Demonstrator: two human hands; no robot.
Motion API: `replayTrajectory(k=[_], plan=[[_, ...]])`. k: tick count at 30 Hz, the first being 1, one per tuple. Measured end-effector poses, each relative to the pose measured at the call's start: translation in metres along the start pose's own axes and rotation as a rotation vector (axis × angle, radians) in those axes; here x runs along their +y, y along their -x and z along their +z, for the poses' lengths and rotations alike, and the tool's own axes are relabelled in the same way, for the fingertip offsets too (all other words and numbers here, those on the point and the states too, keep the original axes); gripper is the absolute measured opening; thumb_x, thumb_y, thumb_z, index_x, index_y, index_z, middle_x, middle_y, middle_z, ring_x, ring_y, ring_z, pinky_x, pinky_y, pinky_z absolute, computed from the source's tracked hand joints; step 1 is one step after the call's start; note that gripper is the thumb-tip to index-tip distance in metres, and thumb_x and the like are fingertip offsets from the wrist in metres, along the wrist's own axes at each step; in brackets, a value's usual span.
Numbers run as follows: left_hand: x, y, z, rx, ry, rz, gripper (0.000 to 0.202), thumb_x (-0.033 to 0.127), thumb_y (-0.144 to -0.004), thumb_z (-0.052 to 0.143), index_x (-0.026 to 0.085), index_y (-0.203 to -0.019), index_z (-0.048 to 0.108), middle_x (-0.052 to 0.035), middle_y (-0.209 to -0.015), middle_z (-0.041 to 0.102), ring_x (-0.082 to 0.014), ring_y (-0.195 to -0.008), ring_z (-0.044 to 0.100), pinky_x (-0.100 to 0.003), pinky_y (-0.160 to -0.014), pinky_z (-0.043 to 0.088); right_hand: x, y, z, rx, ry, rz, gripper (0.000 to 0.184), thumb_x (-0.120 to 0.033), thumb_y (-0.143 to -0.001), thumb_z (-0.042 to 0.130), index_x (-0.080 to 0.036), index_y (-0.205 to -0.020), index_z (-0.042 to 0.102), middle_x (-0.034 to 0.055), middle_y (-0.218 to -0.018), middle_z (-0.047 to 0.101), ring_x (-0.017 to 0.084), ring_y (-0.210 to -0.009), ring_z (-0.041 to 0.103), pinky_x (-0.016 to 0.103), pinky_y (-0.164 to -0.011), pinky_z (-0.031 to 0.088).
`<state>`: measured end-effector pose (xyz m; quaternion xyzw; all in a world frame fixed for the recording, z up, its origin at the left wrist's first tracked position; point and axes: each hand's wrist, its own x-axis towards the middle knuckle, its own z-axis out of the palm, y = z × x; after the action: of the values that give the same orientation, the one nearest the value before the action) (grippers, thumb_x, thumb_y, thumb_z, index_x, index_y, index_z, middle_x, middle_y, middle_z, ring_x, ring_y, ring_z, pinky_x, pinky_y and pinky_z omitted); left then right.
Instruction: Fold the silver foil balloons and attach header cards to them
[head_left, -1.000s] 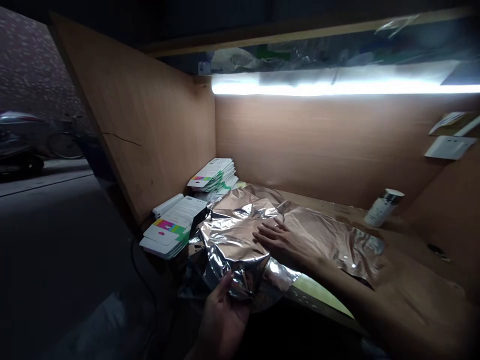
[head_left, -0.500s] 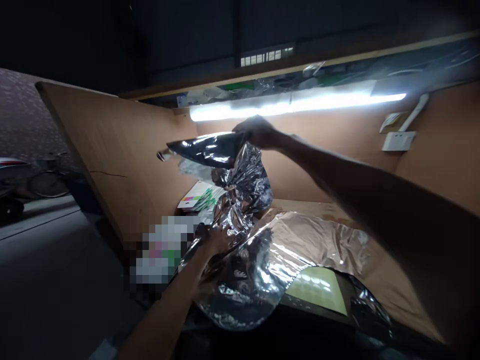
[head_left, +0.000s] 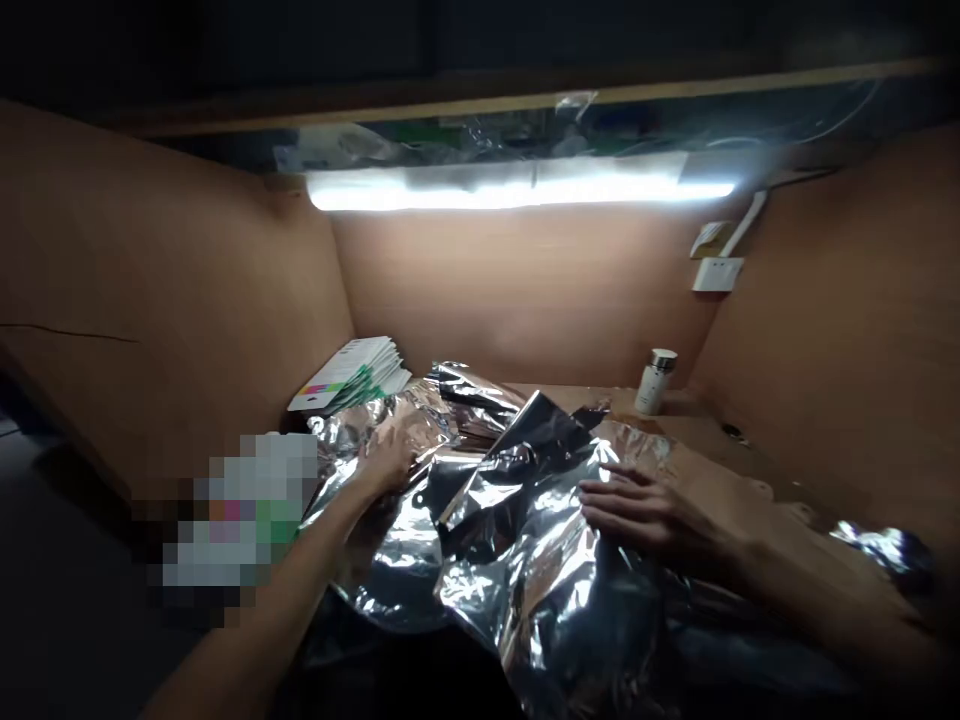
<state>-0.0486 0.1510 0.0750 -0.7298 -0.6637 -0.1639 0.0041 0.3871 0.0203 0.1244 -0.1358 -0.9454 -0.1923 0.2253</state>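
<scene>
A crumpled sheet of silver metallic foil [head_left: 517, 570] lies heaped across the front of the wooden bench top [head_left: 697, 425], its near part running past the bench edge and out of the lower frame. The sheet is heavily creased, with one dark, upturned fold [head_left: 532, 430] standing at its centre.

The right hand [head_left: 645, 515] lies on the foil's right side, palm down, with the fingers [head_left: 615, 498] spread and extended; no pinch is observed. The left hand [head_left: 386, 465] is on the foil's left side, its fingers over the creased surface. Whether it is pinching the material cannot be determined from this view.

A stack of printed cards [head_left: 349, 375] with coloured bands stands in the rear left corner, just behind the foil. A pixelated patch [head_left: 240, 510] at left hides whatever lies there. A small bottle with a metal cap [head_left: 653, 381] stands upright at the rear, beyond the foil. A separate foil scrap [head_left: 881, 545] shows at far right. Wooden panels [head_left: 517, 300] enclose the bench, with a white wall switch plate [head_left: 716, 273] and a lit strip lamp [head_left: 517, 190] above.
</scene>
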Motion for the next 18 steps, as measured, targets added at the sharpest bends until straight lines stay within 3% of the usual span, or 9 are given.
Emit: replayTrajectory(k=[2,5,7,9,10,12,14,18], plan=[[0.016,0.008,-0.003,0.042,-0.010,0.009,0.057,0.020,-0.098,0.052,0.005,-0.152,0.043,-0.0269,-0.163,0.030,-0.0488,-0.151,0.024,-0.070,-0.117,0.024,-0.010,0.029,0.032,-0.054,-0.062,0.064,0.035,-0.013,-0.103,0.048,-0.017,-0.136,0.061,0.0120,-0.126,0.073,0.022,-0.130,0.062,0.048,-0.121,0.038],[0.049,0.044,-0.008,0.037,0.082,0.288,0.058,0.020,-0.104,0.035,0.016,-0.161,0.029,-0.0140,-0.170,0.021,-0.0327,-0.156,0.020,-0.053,-0.125,0.024,-0.019,0.053,0.058,-0.118,-0.157,0.081,0.037,-0.013,-0.103,0.049,-0.017,-0.138,0.060,0.0123,-0.129,0.072,0.021,-0.134,0.058,0.047,-0.121,0.038],[0.067,0.078,-0.005,-0.146,0.153,0.599,0.062,0.034,-0.105,0.041,0.025,-0.164,0.023,-0.0074,-0.171,0.019,-0.0288,-0.155,0.025,-0.048,-0.124,0.030,-0.022,0.059,0.062,-0.174,-0.213,0.044,0.038,-0.012,-0.104,0.048,-0.017,-0.141,0.058,0.0125,-0.135,0.069,0.021,-0.137,0.055,0.046,-0.121,0.039],[0.075,0.112,0.007,-0.332,0.114,0.852,0.081,0.046,-0.098,0.059,0.030,-0.165,0.016,-0.0064,-0.170,0.022,-0.0328,-0.154,0.027,-0.050,-0.123,0.031,-0.024,0.062,0.058,-0.249,-0.253,0.010,0.040,-0.012,-0.104,0.047,-0.016,-0.144,0.055,0.0132,-0.141,0.064,0.021,-0.140,0.051,0.045,-0.122,0.038],[0.074,0.127,0.015,-0.365,0.065,0.939,0.089,0.044,-0.094,0.065,0.031,-0.165,0.014,-0.0072,-0.169,0.025,-0.0348,-0.154,0.027,-0.052,-0.124,0.030,-0.025,0.063,0.055,-0.278,-0.264,0.001,0.041,-0.012,-0.104,0.047,-0.015,-0.145,0.053,0.0134,-0.143,0.063,0.021,-0.142,0.050,0.044,-0.122,0.038],[0.067,0.149,0.032,-0.302,-0.046,1.036,0.092,0.028,-0.091,0.071,0.032,-0.165,0.016,-0.0088,-0.166,0.032,-0.0349,-0.152,0.030,-0.053,-0.124,0.028,-0.027,0.064,0.049,-0.304,-0.267,0.000,0.043,-0.011,-0.104,0.048,-0.014,-0.146,0.052,0.0137,-0.144,0.061,0.022,-0.143,0.047,0.044,-0.123,0.037],[0.059,0.163,0.044,-0.152,-0.119,1.078,0.085,0.012,-0.091,0.068,0.030,-0.162,0.026,-0.0093,-0.164,0.037,-0.0316,-0.152,0.033,-0.049,-0.124,0.030,-0.026,0.065,0.047,-0.288,-0.248,0.012,0.044,-0.011,-0.103,0.050,-0.015,-0.147,0.052,0.0137,-0.144,0.062,0.023,-0.144,0.046,0.045,-0.124,0.035],[0.062,0.178,0.040,0.188,-0.004,1.123,0.044,0.011,-0.094,0.065,0.018,-0.137,0.060,-0.0090,-0.136,0.068,-0.0265,-0.135,0.057,-0.041,-0.118,0.041,-0.016,0.061,0.044,-0.233,-0.168,0.030,0.046,-0.015,-0.103,0.052,-0.020,-0.148,0.052,0.0117,-0.146,0.060,0.025,-0.148,0.041,0.051,-0.126,0.027]])
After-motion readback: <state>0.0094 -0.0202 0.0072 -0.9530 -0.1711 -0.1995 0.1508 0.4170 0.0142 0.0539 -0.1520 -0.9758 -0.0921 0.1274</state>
